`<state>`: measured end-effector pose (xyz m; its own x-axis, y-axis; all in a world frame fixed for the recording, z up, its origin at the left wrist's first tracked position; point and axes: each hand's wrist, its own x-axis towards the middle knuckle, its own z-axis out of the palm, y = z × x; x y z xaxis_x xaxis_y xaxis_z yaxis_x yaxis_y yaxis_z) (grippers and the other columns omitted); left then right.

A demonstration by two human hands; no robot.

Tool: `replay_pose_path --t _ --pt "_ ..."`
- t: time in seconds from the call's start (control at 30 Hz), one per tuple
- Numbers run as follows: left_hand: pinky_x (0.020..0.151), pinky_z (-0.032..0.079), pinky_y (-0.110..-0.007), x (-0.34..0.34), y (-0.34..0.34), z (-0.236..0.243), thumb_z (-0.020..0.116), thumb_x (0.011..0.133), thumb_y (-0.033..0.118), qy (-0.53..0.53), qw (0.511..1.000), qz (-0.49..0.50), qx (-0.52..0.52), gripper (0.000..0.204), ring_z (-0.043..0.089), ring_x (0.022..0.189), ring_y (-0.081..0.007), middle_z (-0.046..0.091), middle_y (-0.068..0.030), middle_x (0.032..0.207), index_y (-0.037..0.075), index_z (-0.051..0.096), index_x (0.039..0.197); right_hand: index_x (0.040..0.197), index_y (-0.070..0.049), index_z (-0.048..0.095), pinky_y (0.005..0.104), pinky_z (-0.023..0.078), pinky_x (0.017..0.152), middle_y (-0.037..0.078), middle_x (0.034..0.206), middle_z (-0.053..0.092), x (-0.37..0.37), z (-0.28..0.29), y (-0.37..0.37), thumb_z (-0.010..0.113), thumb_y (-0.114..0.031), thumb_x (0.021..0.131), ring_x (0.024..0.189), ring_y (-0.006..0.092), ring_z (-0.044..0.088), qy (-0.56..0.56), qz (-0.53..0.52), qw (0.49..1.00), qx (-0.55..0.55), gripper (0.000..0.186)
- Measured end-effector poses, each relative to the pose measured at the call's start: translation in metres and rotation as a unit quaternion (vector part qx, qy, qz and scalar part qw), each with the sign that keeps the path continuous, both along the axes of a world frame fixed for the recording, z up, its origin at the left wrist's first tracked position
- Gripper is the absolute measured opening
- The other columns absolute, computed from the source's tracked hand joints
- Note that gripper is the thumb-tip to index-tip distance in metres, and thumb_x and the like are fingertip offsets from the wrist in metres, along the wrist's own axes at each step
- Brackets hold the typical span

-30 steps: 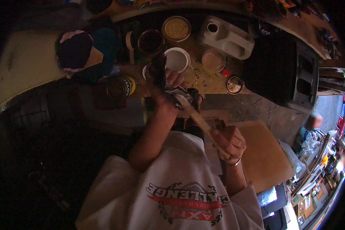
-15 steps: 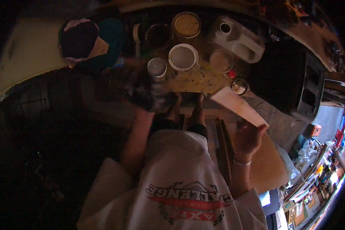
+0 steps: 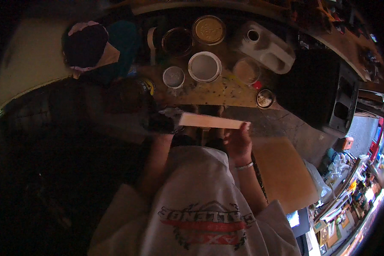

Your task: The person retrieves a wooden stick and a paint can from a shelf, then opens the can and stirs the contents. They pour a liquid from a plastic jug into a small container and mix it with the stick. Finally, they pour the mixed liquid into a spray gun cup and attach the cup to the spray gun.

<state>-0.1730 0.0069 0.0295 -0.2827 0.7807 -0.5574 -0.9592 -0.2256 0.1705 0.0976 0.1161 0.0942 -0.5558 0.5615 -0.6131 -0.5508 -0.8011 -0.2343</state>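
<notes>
A flat, pale wooden board (image 3: pixel 213 120) lies almost level in front of my body, over the near edge of the worktable. My right hand (image 3: pixel 239 141), bare with a pale band at the wrist, is closed on its right end, the thumb on top. My left hand (image 3: pixel 161 121) wears a dark glove and is at the board's left end. Its fingers look curled around something dark and crumpled, too dim to make out. Just beyond the hands are a small round tub (image 3: pixel 173 77) and an open can of greyish content (image 3: pixel 205 67).
The stained worktable (image 3: pixel 217 96) also bears a gold lid (image 3: pixel 208 30), a dark round tin (image 3: pixel 177 42), a grey jug (image 3: pixel 266 47), a clear round container (image 3: pixel 246 71) and a small jar (image 3: pixel 265 98). A large brown panel (image 3: pixel 286 175) stands at my right.
The board has swung leftward and levelled out, my right hand moving left with it. My gloved left hand has drawn back from the tabletop to the board's left end, uncovering a yellow-marked can.
</notes>
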Motion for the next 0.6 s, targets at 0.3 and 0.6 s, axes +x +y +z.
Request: replay_pose_path --t 0.3,0.6 --pt "0.114 0.043 -0.053 0.042 -0.019 -0.021 0.047 0.102 0.056 -0.05 0.999 -0.007 -0.009 0.064 0.052 0.135 -0.0343 0.052 -0.013 0.15 0.01 0.051 0.147 0.126 -0.001 0.06 0.0336 0.054 0.073 0.007 0.103 0.069 0.026 -0.115 0.037 0.063 -0.009 0.096 0.087 0.0171 0.064 -0.467 0.217 0.791 0.332 0.031" --pt "0.125 0.024 -0.056 0.076 0.042 -0.047 0.03 0.106 0.057 -0.163 0.986 0.023 0.039 0.069 0.038 0.149 -0.0336 0.044 -0.0122 0.159 0.011 0.04 0.156 0.119 0.0 0.064 0.0314 0.054 0.069 0.011 0.098 0.073 0.028 -0.106 0.059 0.061 -0.042 0.104 0.08 0.0166 0.068 -0.423 0.279 0.847 0.159 0.045"
